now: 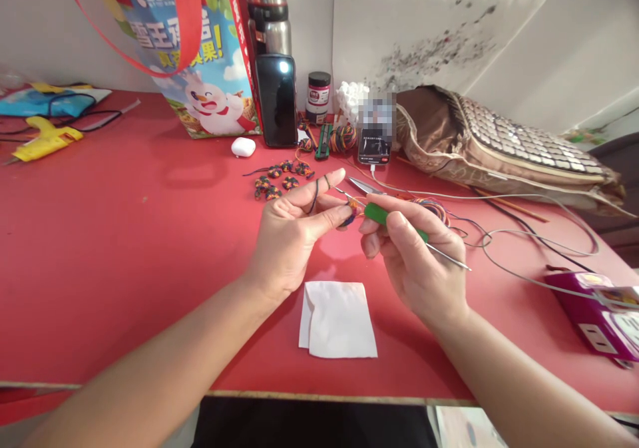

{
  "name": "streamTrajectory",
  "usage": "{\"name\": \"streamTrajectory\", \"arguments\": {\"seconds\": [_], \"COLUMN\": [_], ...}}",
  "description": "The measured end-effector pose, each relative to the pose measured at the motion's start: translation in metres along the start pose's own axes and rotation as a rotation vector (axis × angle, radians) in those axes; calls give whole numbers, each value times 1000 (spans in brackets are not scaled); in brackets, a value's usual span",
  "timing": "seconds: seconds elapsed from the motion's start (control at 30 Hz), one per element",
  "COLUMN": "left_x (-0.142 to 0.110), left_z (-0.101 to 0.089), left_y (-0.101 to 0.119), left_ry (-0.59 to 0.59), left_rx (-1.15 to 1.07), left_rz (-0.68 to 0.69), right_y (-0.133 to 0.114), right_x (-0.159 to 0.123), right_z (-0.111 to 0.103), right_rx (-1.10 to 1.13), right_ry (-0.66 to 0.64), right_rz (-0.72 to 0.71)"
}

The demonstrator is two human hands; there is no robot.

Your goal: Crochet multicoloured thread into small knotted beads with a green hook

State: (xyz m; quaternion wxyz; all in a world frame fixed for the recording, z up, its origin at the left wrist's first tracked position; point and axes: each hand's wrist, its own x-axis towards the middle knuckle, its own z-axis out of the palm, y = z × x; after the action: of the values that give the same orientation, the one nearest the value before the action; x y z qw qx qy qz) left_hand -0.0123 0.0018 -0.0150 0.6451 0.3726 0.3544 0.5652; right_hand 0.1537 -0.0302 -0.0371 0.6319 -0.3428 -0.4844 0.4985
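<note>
My left hand (294, 235) pinches a small multicoloured crochet piece (351, 214) between thumb and fingers. Dark yarn (314, 195) loops round its raised index finger. In my right hand (419, 255) is a crochet hook with a green handle (375, 214), its thin metal tip reaching to the crochet piece and its other metal end sticking out past the palm. Behind my left hand lie several small crocheted pieces (287, 167) in dark, orange and pink tones. Scissors (363, 186) lie behind my right hand, and loose coloured yarn (432, 210) shows beside its fingers.
A folded white paper (343, 321) lies in front of me on the red table (150, 248). Farther back stand a shopping bag (200, 68), a dark phone (276, 102) and a jar (318, 98). A yellow glue gun (47, 138) is left; a sequinned bag (519, 135), cables and a purple power strip (589, 308) are right.
</note>
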Motion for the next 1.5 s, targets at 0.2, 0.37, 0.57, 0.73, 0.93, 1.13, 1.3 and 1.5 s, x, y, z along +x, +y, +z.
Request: {"name": "streamTrajectory", "arguments": {"seconds": [0.2, 0.37, 0.57, 0.73, 0.93, 1.13, 1.3, 1.5], "left_x": [2, 3, 2, 4, 6, 10, 12, 14], "left_z": [-3, -4, -2, -4, -8, -11, -16, -24], "left_y": [0, 3, 12, 13, 17, 25, 31, 30], "left_ry": [-30, -38, -19, -1, -31, -162, -250, -392], "left_rx": [120, 48, -18, 20, -6, 13, 27, 55], "left_rz": [85, 11, -70, -99, -120, -159, -207, -255], "right_y": [-5, -5, -6, -7, -10, -16, -25, -33], "right_x": [5, 8, 11, 11, 12, 16, 20, 23], "right_z": [1, 0, -5, -7, -11, -16, -19, -26], "right_rx": [118, 129, 118, 97, 89, 17, 10, -4], "right_ry": [-23, -22, 5, 32, 3, -1, -21, -85], "right_rz": [102, 105, 117, 125, 96, 98, 103, 105]}}
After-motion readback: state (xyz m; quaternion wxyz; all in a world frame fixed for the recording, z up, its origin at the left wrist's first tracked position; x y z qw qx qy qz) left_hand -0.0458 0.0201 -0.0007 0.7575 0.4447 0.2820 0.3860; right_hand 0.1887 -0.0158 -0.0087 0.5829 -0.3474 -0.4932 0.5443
